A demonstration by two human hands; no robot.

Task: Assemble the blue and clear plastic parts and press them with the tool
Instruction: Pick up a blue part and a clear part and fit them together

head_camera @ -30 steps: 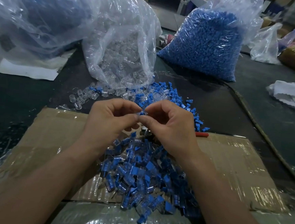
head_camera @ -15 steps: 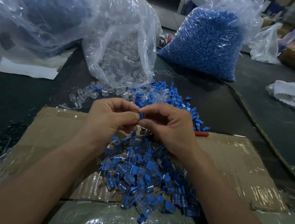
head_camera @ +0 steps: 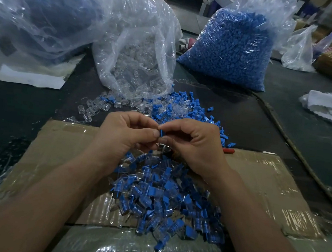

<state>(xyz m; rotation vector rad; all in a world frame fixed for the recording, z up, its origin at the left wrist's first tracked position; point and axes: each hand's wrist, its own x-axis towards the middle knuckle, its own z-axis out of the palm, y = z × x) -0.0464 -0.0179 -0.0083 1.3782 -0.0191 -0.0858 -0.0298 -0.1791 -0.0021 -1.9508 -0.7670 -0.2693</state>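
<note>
cardboard sheet (head_camera: 59,157) on dark table (head_camera: 24,102), near edge cut off | assembled pile (head_camera: 161,201) on it, uncountable | left hand (head_camera: 124,136) and right hand (head_camera: 197,146) pinch one blue part (head_camera: 161,134) above pile, its lower end hidden by fingertips | red item (head_camera: 228,150) half hidden behind right hand | loose parts heap (head_camera: 182,109) beyond | three bags: clear-parts bag (head_camera: 139,50), blue-parts bag (head_camera: 232,49), hazy bag (head_camera: 40,16) left

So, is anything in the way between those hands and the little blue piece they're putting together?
Nothing visible. The left hand and right hand both pinch the blue part directly, holding it above the pile of assembled pieces. Their grip hides whether a clear part is attached.
</note>
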